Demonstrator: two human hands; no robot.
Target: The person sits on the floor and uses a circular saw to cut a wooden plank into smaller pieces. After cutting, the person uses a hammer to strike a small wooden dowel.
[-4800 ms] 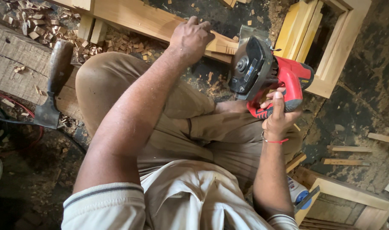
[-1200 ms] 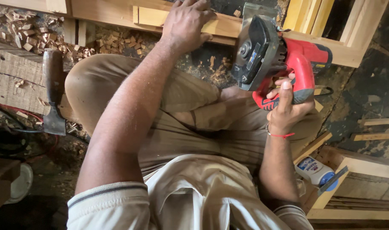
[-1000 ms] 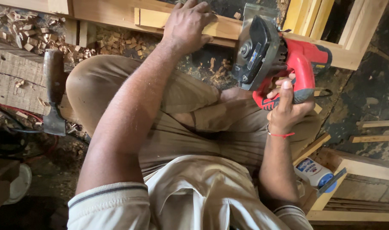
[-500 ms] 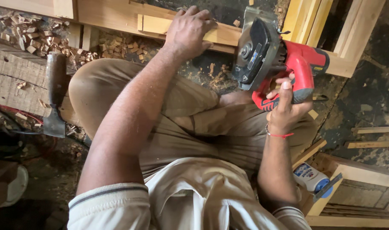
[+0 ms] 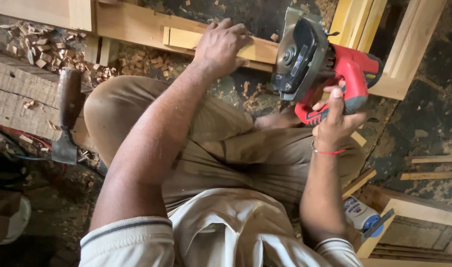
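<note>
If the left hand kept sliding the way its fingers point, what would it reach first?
The left hand already rests on the wooden strip. Further up-right, it would likely meet the circular saw's guard, though depth is unclear.

I see my left hand (image 5: 220, 47) pressed flat on the wooden strip (image 5: 213, 44), which lies crosswise ahead of my knees on the floor. Just right of it, my right hand (image 5: 334, 123) holds the circular saw (image 5: 320, 62) by its handle, raised above my right knee, its blade end toward the strip. A hatchet (image 5: 67, 116) lies to the left of my left knee, on a plank (image 5: 18, 94), with wood chips (image 5: 43, 47) beyond it. A glue bottle (image 5: 360, 215) lies behind my right elbow, against a wooden frame (image 5: 414, 207)
</note>
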